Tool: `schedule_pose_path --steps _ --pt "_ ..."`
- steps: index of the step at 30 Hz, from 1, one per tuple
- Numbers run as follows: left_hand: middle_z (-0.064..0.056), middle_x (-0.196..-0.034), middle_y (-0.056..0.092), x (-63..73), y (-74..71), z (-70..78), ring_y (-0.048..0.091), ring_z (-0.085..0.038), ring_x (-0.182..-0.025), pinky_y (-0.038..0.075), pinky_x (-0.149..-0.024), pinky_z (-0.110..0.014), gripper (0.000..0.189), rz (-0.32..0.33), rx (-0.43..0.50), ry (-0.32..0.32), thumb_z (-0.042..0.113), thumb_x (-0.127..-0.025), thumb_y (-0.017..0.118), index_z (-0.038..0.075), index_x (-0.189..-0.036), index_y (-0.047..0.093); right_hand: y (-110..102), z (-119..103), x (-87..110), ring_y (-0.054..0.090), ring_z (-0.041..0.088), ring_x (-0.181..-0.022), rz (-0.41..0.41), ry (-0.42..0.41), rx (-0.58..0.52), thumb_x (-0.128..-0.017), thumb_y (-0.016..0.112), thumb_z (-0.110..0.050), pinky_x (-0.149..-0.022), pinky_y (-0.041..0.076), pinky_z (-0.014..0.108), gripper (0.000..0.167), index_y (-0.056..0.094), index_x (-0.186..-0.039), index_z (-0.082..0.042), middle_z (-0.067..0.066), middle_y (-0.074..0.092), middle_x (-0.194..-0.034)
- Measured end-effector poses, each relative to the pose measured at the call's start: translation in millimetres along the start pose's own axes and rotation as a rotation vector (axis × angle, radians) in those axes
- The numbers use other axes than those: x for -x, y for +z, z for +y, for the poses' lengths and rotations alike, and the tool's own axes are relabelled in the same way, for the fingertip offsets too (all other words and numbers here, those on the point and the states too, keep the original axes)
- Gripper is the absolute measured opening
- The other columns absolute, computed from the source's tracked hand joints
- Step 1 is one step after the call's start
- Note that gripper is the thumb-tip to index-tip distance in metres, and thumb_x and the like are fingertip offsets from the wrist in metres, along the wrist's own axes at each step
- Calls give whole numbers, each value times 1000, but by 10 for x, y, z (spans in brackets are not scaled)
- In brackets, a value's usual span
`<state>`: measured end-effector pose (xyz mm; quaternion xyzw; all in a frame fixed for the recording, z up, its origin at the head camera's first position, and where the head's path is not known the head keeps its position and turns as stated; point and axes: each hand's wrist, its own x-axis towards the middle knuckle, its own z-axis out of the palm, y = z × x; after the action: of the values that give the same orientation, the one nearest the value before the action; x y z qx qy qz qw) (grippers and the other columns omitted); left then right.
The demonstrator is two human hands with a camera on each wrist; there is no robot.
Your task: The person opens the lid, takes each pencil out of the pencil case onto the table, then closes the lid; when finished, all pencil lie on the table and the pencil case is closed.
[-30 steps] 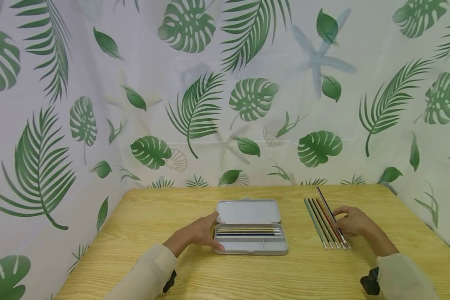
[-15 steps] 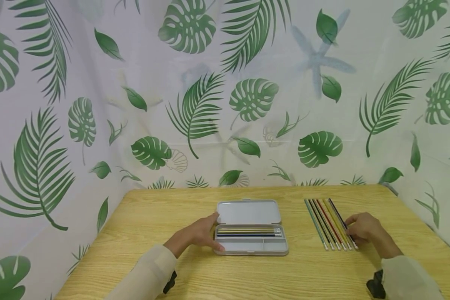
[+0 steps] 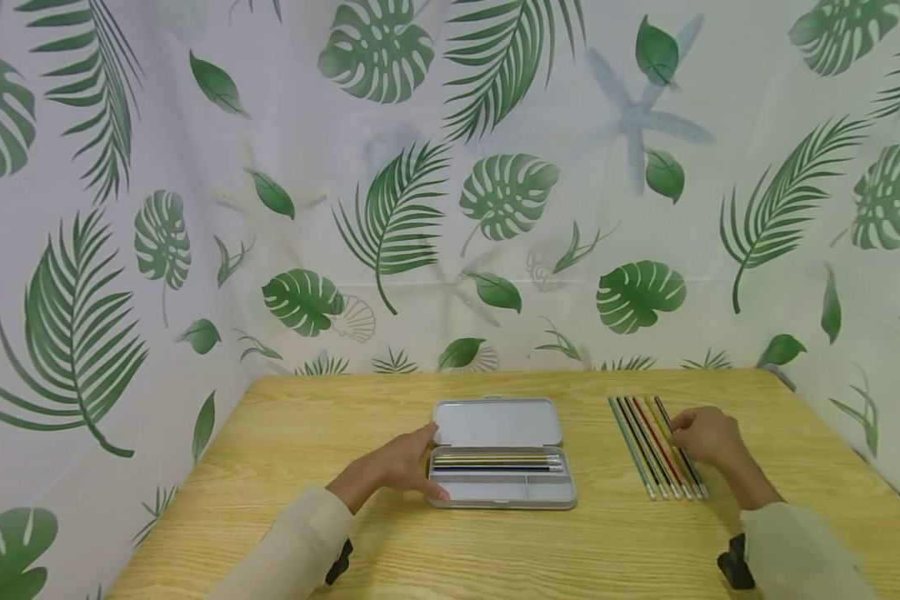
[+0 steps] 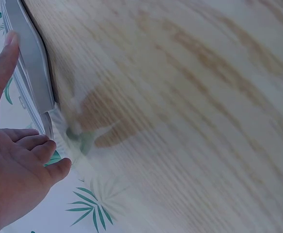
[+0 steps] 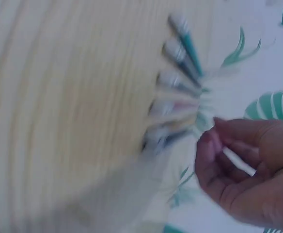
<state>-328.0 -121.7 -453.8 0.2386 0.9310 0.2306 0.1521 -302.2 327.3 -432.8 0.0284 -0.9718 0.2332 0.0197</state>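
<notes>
In the head view my left hand (image 3: 399, 463) steadies the left side of an open light-grey pencil case (image 3: 487, 492), fingers at the lid hinge and thumb at the front corner. The left wrist view shows its fingers loosely spread by the case edge. Several pencils lie in the case's back compartment. To the right, my right hand (image 3: 707, 435) is over a row of pencils, its fingertips on the line of the dark outermost pencil (image 3: 693, 475). A yellow pencil (image 3: 652, 408) lies just left of that one. Whether the curled right fingers pinch the dark pencil, I cannot tell.
The row also includes a teal pencil (image 3: 630, 448), a red pencil (image 3: 648, 429) and dark ones, with their eraser ends toward me. All lie on a wood-grain table (image 3: 495, 550). A leaf-printed cloth (image 3: 420, 250) hangs behind the table and along its sides.
The right hand laid the dark pencil down at the right end of the row, then moved up and left over it. That pencil now lies nearer the yellow one. The left hand stayed put.
</notes>
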Motion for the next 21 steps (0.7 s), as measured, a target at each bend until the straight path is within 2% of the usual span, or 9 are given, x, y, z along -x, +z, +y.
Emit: schedule_pose_path --steps 4,7,10,16,21 --pt "-16 -148 40 3 -2 -10 37 -31 -137 34 -111 -46 117 -2 -12 1 45 -68 83 0 -151 13 157 -329 -48 62 30 -83 24 -126 -136 -90 60 -11 -66 52 40 26 65 -108 7 23 66 -98" --pt "-16 -148 39 4 -3 -9 37 -31 -138 34 -111 -45 117 -3 -16 1 46 -68 82 0 -151 13 276 -555 -86 62 30 -90 -28 -203 -215 -90 63 -11 -69 53 37 26 65 -110 6 19 66 -100" --pt "-16 -148 40 2 0 -9 38 -31 -137 35 -111 -45 117 -2 -13 2 46 -68 82 0 -151 13 387 -730 -141 63 26 -89 -70 -266 -255 -89 65 -9 -71 54 34 25 65 -109 5 16 67 -99" --pt "-16 -149 38 -4 2 -17 38 -31 -137 36 -110 -45 116 1 -8 11 45 -68 83 1 -151 15 588 -951 -242 63 17 -84 -138 -331 -324 -87 67 -7 -68 52 23 20 67 -103 4 14 68 -95" --pt "-15 -149 38 -2 -5 -18 38 -30 -137 35 -111 -45 115 4 -5 16 45 -68 83 2 -151 16 697 -1092 -253 63 15 -82 -232 -353 -365 -86 66 -4 -67 52 22 15 67 -100 4 13 69 -92"
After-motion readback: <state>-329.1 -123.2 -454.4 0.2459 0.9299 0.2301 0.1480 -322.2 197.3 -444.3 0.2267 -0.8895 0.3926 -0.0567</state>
